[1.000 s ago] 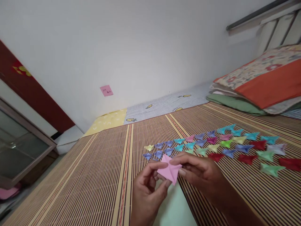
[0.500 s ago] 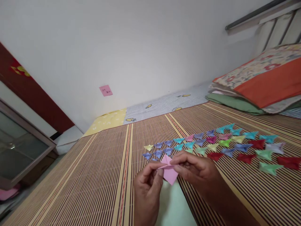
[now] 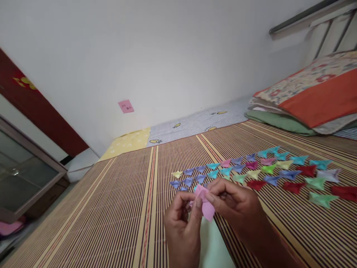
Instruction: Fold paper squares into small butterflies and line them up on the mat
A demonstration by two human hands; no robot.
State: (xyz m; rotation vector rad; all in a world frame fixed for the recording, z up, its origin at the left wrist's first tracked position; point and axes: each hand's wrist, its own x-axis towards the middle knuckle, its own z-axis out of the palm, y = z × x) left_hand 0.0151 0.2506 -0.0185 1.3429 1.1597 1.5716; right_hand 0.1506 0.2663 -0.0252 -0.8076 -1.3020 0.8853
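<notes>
A small pink origami paper (image 3: 208,210), partly folded, is held up between my two hands. My left hand (image 3: 182,223) pinches its left side, with the thumb lying across the front. Fingers and thumb of my right hand (image 3: 232,203) grip the right edge. The lower tip of the paper curves down below the thumbs. Part of the folds is hidden behind my fingers. Beneath the hands lies a pale green surface (image 3: 213,245). Just beyond are rows of small folded paper boats (image 3: 200,179) in many colours.
A striped mat (image 3: 111,216) covers the bed. Stacked pillows and bedding (image 3: 312,100) lie at the right by the wall. A pink note (image 3: 126,106) is stuck on the white wall (image 3: 178,56). A glass-fronted cabinet (image 3: 25,171) stands at the left.
My left thumb has moved up and right onto the paper's front. The pink paper, flatter before, is now bent, its side flap pressed down. Both hands have come closer together.
</notes>
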